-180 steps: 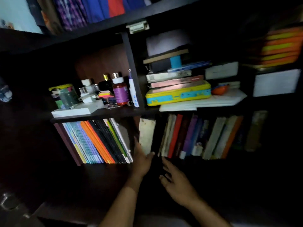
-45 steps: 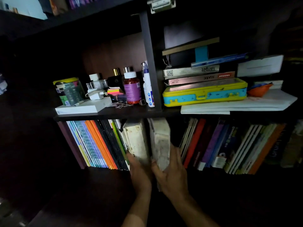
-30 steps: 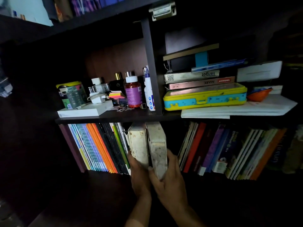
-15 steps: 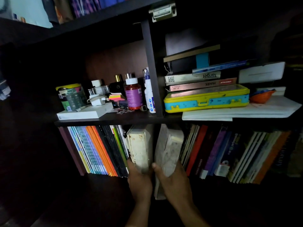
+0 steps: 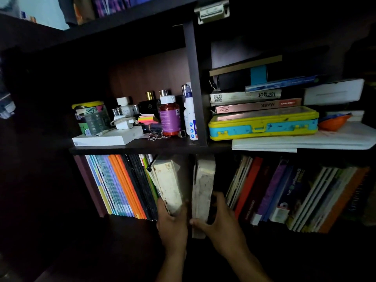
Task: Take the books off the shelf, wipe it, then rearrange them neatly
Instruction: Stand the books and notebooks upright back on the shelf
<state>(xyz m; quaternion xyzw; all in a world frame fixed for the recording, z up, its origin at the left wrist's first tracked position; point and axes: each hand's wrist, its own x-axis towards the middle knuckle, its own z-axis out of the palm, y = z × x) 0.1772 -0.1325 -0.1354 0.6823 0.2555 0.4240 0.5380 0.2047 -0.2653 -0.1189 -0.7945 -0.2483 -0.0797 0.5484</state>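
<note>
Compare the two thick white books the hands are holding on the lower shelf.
The left book leans, its top tipped left against the thin black books; the right book stands nearly upright. The left hand grips the left book at its bottom end; the right hand pinches the right book with thumb and fingers. The right book's bottom sits lower in the frame. Both are thick, off-white and stained.

dark shelf (image 5: 142,147) under leaning books (image 5: 270,192)
</note>
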